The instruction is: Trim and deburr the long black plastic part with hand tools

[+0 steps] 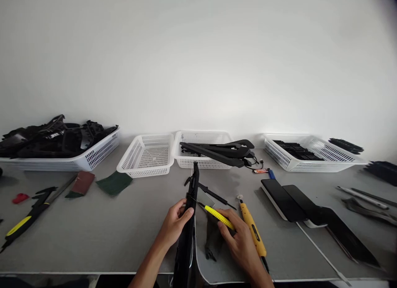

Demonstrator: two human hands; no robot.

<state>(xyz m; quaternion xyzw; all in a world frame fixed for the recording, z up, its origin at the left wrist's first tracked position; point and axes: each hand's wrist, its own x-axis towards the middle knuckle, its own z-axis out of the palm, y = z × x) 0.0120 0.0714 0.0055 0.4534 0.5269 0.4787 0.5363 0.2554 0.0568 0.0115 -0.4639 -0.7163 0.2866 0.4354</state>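
Note:
My left hand grips a long black plastic trim strip about its middle, thumb on top. The strip stands nearly lengthwise to me, its lower end passing over the table's front edge. In my right hand is a craft knife with a ribbed yellow grip, held like a pen. Its thin tip reaches the strip's right side just above my left thumb; whether it touches cannot be made out. A yellow rotary tool lies right beside my right hand. Black calipers rest behind the strip.
White baskets line the wall: one heaped with black parts, one bare inside, one with long black trims, one with small black strips. Sandpaper, a file lie left; phones and a white cable right.

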